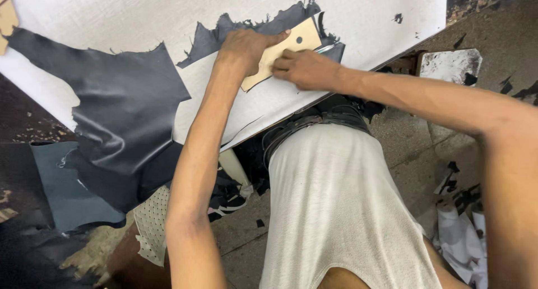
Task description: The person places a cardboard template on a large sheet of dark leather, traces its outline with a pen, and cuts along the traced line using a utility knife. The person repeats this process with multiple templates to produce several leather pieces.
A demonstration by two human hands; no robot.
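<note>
Tan card, cut into a stiff flat template (280, 52) with a small dark hole near its far end, lies on a scrap of black leather (246, 30) at the near edge of the white counter (140, 14). The left hand (246, 48) lies flat over the template's upper part, fingers spread and pressing down rather than closed around anything. The right hand (300, 68) is bunched against the template's long edge, fingers pinched together on a thin metal tool (325, 49) whose tip just shows beyond the knuckles. The card looks light and rigid enough to keep its outline, yet likely to skid on the smooth hide, so a broad downward press near its middle seems the surest hold. Beneath it the scrap looks thin, limp and ragged along its margin; it would probably bunch or creep if dragged by one corner, and is better held flat under the palm. A much larger dark hide (129, 115) drapes over the counter's left side, heavy-looking and slack, glossy where it folds.
</note>
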